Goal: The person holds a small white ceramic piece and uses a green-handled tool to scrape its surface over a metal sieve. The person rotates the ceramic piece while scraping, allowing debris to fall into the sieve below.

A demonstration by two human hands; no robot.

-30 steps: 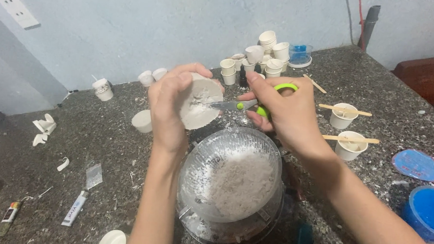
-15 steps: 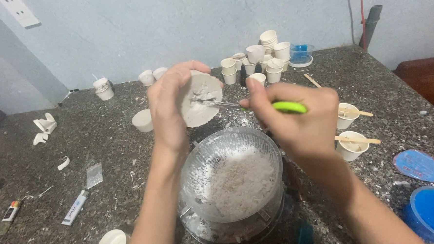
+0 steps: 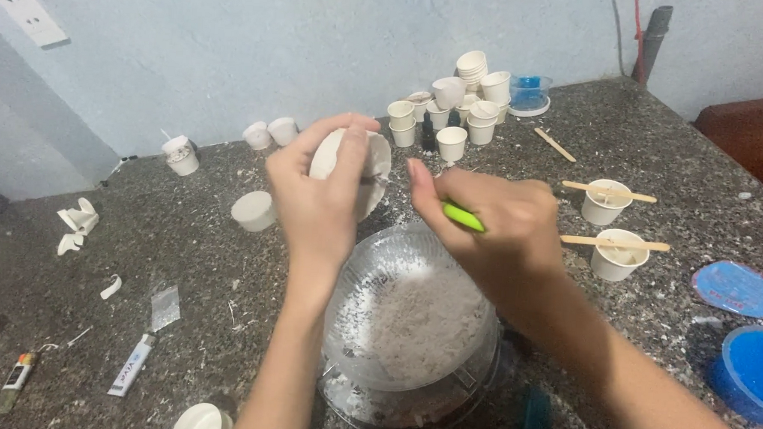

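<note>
My left hand (image 3: 318,195) grips a small white paper cup (image 3: 368,167), tilted on its side over a clear plastic bowl (image 3: 346,342) that holds white flaky scrapings. My right hand (image 3: 492,232) is shut on a thin tool with a bright green handle (image 3: 463,215); its tip points into the cup's mouth and is hidden behind my fingers. Both hands hover just above the bowl's far rim, close together.
A cluster of small white paper cups (image 3: 455,106) stands at the back with a blue-lidded tub (image 3: 528,92). Two cups with wooden sticks (image 3: 616,246) sit right. Blue lids (image 3: 756,368) lie at the right edge. Lighters (image 3: 130,365) and cup scraps (image 3: 77,223) lie left.
My left hand has turned the cup, so its mouth faces away from the camera. My right hand slid closer to the cup, hiding more of the green handle.
</note>
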